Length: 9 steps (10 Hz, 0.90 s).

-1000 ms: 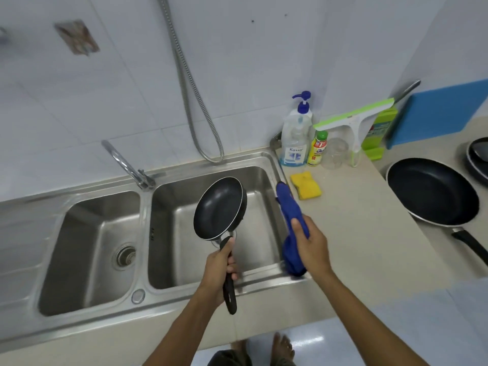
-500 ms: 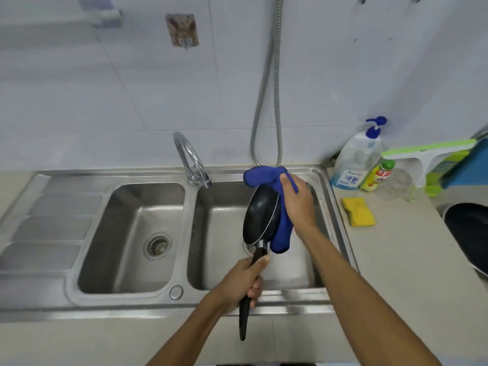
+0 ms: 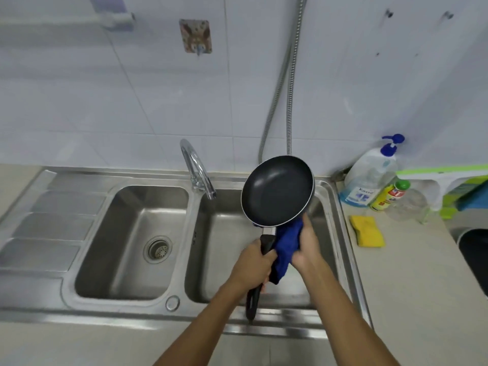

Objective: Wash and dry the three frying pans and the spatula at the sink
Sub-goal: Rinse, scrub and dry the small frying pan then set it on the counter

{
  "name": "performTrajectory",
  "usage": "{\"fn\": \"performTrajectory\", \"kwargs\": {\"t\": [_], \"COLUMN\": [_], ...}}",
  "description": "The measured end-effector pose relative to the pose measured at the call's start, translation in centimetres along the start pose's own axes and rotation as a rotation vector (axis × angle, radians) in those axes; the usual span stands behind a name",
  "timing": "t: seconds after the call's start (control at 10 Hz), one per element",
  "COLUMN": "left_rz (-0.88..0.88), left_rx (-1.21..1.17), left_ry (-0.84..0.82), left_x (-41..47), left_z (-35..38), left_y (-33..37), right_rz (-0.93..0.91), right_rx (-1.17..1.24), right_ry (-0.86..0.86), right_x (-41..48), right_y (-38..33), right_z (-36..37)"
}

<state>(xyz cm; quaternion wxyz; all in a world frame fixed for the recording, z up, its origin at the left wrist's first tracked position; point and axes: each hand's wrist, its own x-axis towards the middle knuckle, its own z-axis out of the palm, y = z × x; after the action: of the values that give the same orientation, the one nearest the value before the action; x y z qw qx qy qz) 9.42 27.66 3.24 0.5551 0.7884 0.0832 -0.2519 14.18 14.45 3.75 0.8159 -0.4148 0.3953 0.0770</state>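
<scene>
Steel sink (image 3: pixel 52 223) on the left, with the drain showing in its left basin and the tap (image 3: pixel 196 170) not running, as far as I can see. Over the right basin the person holds up a small black frying pan (image 3: pixel 277 191), tilted so its inside faces us. It looks clean, so I'd judge this one washed and its drying under way. The left hand (image 3: pixel 253 265) has its fingers wrapped tight round the pan's handle. Just right of it, the right hand (image 3: pixel 309 247) has its fingers closed on a blue cloth (image 3: pixel 287 247), which it presses to the pan's underside near the handle. Farther right on the bench (image 3: pixel 409 299) sit a yellow sponge (image 3: pixel 367 235) and a soap bottle (image 3: pixel 369 178). At the far right edge, part of a second pan (image 3: pixel 475 257) shows; whether it is washed I cannot tell. The third pan and the spatula are out of sight, so much of the job may remain
</scene>
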Motion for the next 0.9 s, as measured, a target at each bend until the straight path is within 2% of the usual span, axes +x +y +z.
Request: {"fn": "performTrajectory", "kwargs": {"t": [0.1,0.2,0.3,0.4,0.5,0.6,0.7,0.8,0.9], "left_rz": [-0.029,-0.023,0.013,0.068,0.076,0.024,-0.021,0.005,0.009], "left_rx": [0.066,0.132,0.182,0.218,0.183,0.199,0.227,0.206,0.121], "left_ry": [0.165,0.193,0.096,0.056,0.093,0.174,0.167,0.139,0.054], "left_x": [0.2,-0.1,-0.4,-0.7,-0.2,0.7,0.7,-0.3,-0.7], "left_z": [-0.3,-0.6,0.1,1.9,1.8,-0.7,-2.4,-1.4,0.4], "left_y": [-1.5,-3.2,-4.2,-3.7,-3.3,-4.4,-5.3,-4.4,-3.2], "right_rz": [-0.243,-0.485,-0.697,-0.801,-0.771,-0.750,-0.721,-0.927,-1.012], "right_rx": [-0.007,-0.274,-0.680,-1.060,-1.381,-1.606,-1.939,-2.310,-2.320], "right_ry": [-0.031,0.126,0.107,0.117,-0.097,-0.515,-0.680,-0.618,-0.299], "right_x": [1.0,0.4,0.5,3.1,2.9,1.7,3.2,8.3,11.4], "right_y": [-1.3,-3.7,-4.3,-2.4,1.0,1.6,-0.3,-3.0,-4.8], "right_z": [-2.3,-3.2,-1.4,1.4,3.8,2.7,-1.6,-5.5,-4.6]}}
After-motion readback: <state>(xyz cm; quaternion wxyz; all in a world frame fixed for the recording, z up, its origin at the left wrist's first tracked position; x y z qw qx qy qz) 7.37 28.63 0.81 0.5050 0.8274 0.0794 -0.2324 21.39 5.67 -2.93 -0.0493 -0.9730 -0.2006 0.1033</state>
